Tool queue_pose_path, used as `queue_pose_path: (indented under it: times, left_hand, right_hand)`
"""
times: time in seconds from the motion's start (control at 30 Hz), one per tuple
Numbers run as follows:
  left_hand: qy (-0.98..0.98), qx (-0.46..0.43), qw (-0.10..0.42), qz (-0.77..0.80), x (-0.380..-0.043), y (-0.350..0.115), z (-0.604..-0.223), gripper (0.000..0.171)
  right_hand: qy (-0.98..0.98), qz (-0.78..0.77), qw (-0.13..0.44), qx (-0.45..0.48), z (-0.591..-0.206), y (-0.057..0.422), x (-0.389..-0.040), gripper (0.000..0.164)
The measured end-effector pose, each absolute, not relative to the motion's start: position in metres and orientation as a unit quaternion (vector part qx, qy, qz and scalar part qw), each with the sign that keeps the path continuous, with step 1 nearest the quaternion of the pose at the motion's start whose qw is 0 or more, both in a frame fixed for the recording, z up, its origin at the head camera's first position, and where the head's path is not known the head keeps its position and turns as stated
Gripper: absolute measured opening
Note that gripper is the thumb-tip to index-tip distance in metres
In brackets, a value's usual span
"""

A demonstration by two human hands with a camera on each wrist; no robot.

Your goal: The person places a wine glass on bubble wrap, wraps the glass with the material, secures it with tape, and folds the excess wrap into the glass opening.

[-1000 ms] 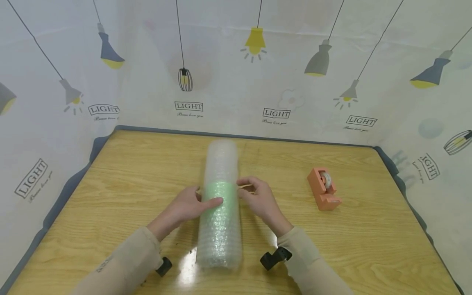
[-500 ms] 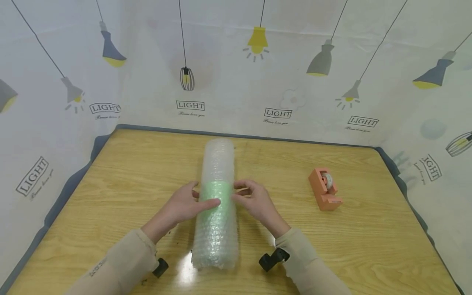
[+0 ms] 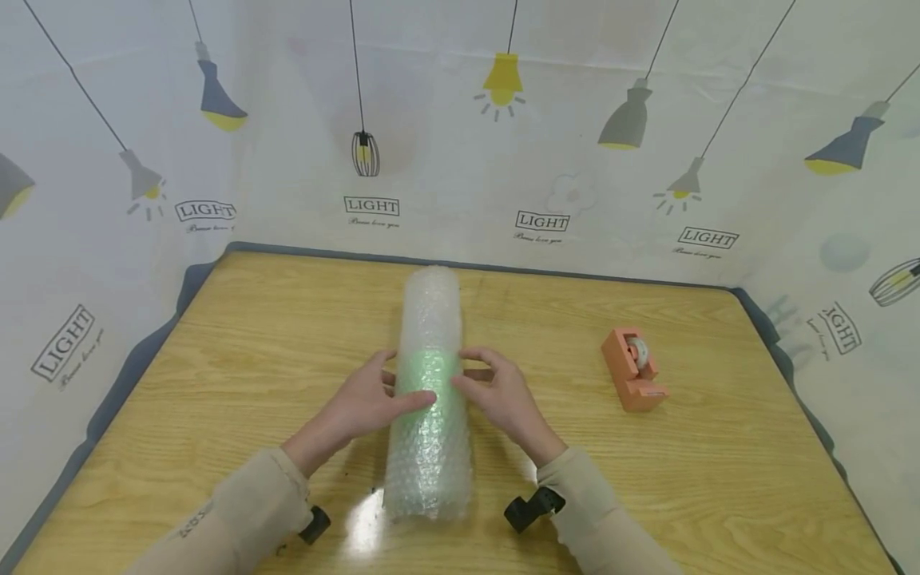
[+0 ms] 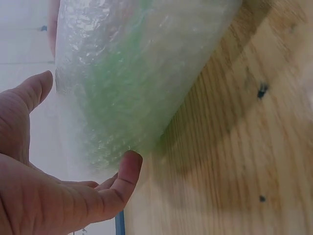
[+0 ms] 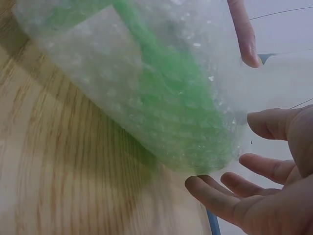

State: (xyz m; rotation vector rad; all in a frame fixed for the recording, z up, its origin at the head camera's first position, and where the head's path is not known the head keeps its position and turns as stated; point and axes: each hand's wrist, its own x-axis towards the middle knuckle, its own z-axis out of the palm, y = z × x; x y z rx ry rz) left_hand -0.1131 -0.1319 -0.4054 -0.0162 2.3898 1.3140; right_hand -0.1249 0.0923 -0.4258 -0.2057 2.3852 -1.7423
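A long bubble wrap roll [image 3: 429, 463] lies lengthwise on the wooden table in the head view, with something green [image 3: 434, 375] showing through its middle. My left hand [image 3: 362, 399] is at its left side, thumb laid over the top and fingers lightly bent along the flank. On the opposite side, my right hand [image 3: 503, 395] touches the roll with its fingertips, fingers loosely bent. Both wrist views show the bubble wrap [image 4: 112, 93] between spread thumb and fingers; the right wrist view also shows a straight edge of the wrap [image 5: 93, 22] over the green.
An orange tape dispenser [image 3: 632, 371] with a roll of clear tape stands to the right on the wooden table [image 3: 237, 343]. A lamp-patterned cloth wall [image 3: 446, 160] rises behind and at both sides of the table.
The bubble wrap roll shifted slightly left, then back right and a little away from me. Both hands stay at its sides; the tape dispenser stays where it was.
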Motion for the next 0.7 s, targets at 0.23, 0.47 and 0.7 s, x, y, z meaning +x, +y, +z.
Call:
queue_pose_path:
  times: [0.23,0.47,0.7]
  left_hand:
    - [0.846,-0.003,0.21,0.491,-0.115,-0.124,-0.41,0.109]
    - [0.832,0.006,0.221,0.509,-0.117,-0.117,-0.414,0.101]
    - [0.83,0.018,0.229,0.507,-0.12,-0.114,-0.417,0.097]
  right_hand:
    - [0.815,-0.57,0.071,-0.076,-0.42,0.096,-0.124,0.041]
    - [0.823,-0.557,0.042,-0.098,-0.415,0.097,-0.124,0.04]
    - [0.829,-0.546,0.032,-0.115,-0.413,0.101,-0.122,0.044]
